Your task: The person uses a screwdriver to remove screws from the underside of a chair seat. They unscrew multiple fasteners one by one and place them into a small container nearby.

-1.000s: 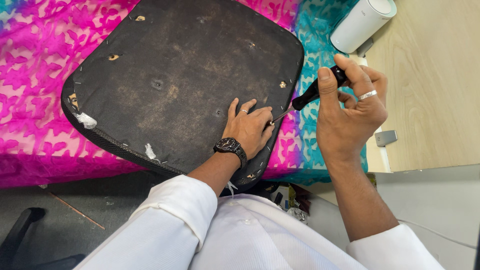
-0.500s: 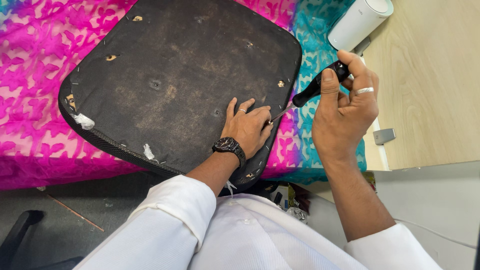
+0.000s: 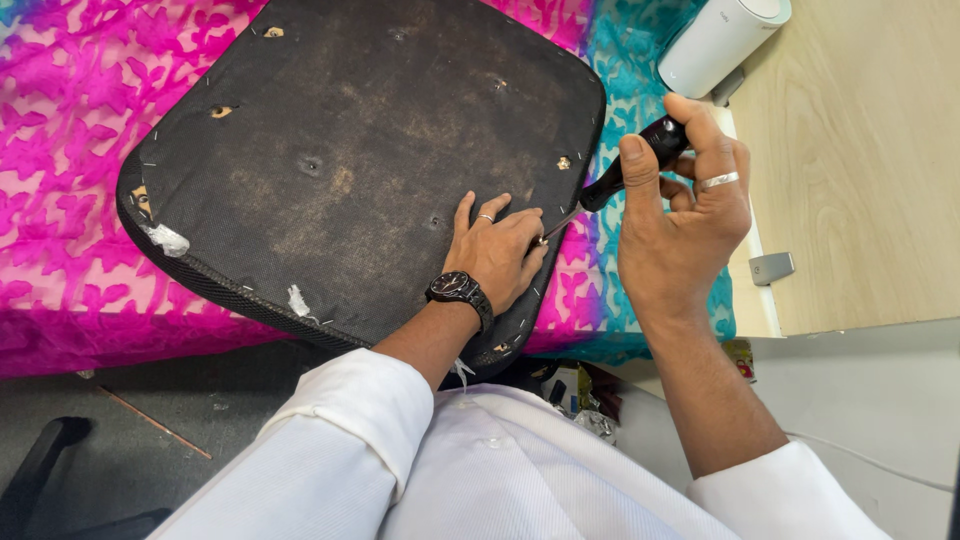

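Observation:
An upturned chair seat pad [image 3: 350, 150] with a worn black fabric underside lies on a pink and teal patterned cloth [image 3: 70, 170]. My left hand [image 3: 497, 252], with a wristwatch and a ring, rests flat on the pad near its right edge, fingertips by the screwdriver's tip. My right hand [image 3: 685, 220], also ringed, grips the black handle of a screwdriver [image 3: 620, 170]. Its metal shaft slants down-left to the pad's edge, just at my left fingertips.
A white cylindrical device [image 3: 722, 40] stands at the top right on a light wooden desk [image 3: 860, 160]. A small grey clip [image 3: 772, 267] sits at the desk's edge. Several staples and small holes dot the pad's rim. Dark floor and a chair base [image 3: 40, 460] lie lower left.
My right hand has shifted slightly left and up, turning on the screwdriver handle. My left hand and the pad stay put.

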